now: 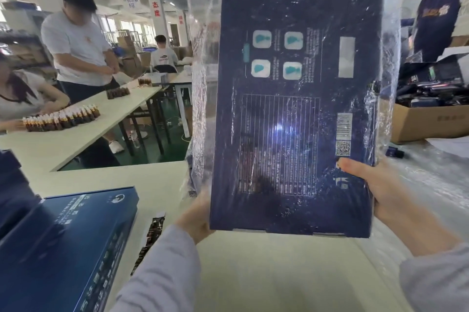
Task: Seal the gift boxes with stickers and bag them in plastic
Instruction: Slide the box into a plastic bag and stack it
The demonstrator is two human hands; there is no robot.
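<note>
- Gift box [291, 108]: dark blue, held upright in the air above the near table [253, 273], centre-right. Its printed face, with a barcode and QR code, is toward the camera.
- Plastic bag [203, 83]: clear and crinkly, pulled over the box from the top. Loose film sticks out on the left and right sides.
- Left hand [195, 217]: grips the box's lower left edge. Fingers go behind the box and are hidden, so can't tell how they lie.
- Right hand [388, 192]: clamps the lower right edge. Thumb [355, 165] lies flat on the front face just below the QR code; the other fingers are behind, out of sight.
- Second blue box [76, 235]: lies flat on the near table, left.
- Dark strip [152, 235]: lies on the table just right of that box; detail is blurry.
- Cardboard carton [426, 121]: far right, full of dark items.
- Brown bottles [61, 117]: rows on the far left table, with people beside it.
</note>
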